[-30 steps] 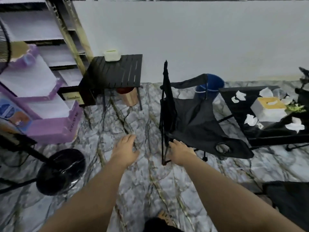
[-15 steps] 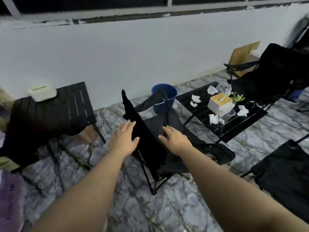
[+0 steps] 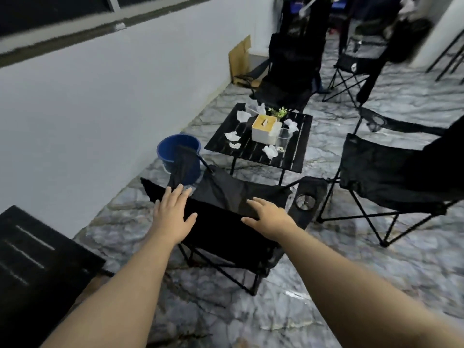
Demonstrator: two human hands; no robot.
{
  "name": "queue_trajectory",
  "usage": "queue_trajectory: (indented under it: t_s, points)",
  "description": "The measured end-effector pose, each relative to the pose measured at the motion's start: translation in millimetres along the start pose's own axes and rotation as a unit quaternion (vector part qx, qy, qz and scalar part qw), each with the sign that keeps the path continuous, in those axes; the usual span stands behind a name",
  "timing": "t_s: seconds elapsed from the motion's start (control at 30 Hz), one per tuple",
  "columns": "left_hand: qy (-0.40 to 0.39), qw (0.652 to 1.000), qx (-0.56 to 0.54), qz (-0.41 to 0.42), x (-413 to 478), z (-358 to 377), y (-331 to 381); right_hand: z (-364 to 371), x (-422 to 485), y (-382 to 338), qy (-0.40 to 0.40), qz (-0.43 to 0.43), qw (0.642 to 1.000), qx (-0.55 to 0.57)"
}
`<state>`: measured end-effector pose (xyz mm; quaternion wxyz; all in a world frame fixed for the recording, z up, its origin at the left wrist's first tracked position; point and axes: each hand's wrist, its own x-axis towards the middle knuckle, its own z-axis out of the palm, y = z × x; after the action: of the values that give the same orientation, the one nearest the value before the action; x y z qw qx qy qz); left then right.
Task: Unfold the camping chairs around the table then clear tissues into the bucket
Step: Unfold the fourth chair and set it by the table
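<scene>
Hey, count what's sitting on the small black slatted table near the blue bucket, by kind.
Crumpled white tissues: 6
White tissue box with tan top: 1
Clear plastic cup: 1
Small green plant: 1
Total: 9, not counting one tiny unclear scrap

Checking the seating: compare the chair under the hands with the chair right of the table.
The left hand and right hand lie on the back of the near chair; nothing touches the right chair. The near chair stands by the bucket; the right chair stands across the table from it. Both are black and unfolded.
</scene>
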<state>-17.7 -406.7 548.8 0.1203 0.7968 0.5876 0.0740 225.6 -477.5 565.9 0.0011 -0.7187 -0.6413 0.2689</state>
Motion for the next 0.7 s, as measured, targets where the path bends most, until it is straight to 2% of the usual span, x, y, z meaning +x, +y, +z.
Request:
queue_trajectory:
  t_s: [0.3, 0.53, 0.6, 0.7]
  points:
    - [-0.026, 0.996, 0.048, 0.073, 57, -23, -74, 14, 2, -6, -0.011, 0.110, 0.994, 0.006]
    - [-0.064, 0.986, 0.045, 0.150, 100, -39, -130, 22, -12, -28, 0.036, 0.215, 0.976, -0.010]
    - [-0.059, 0.986, 0.013, 0.154, 113, -42, -150, 25, -17, -34, 0.055, 0.244, 0.968, -0.016]
    - [-0.082, 0.984, -0.111, 0.115, 124, -42, -170, 32, -22, -37, 0.119, 0.279, 0.952, 0.038]
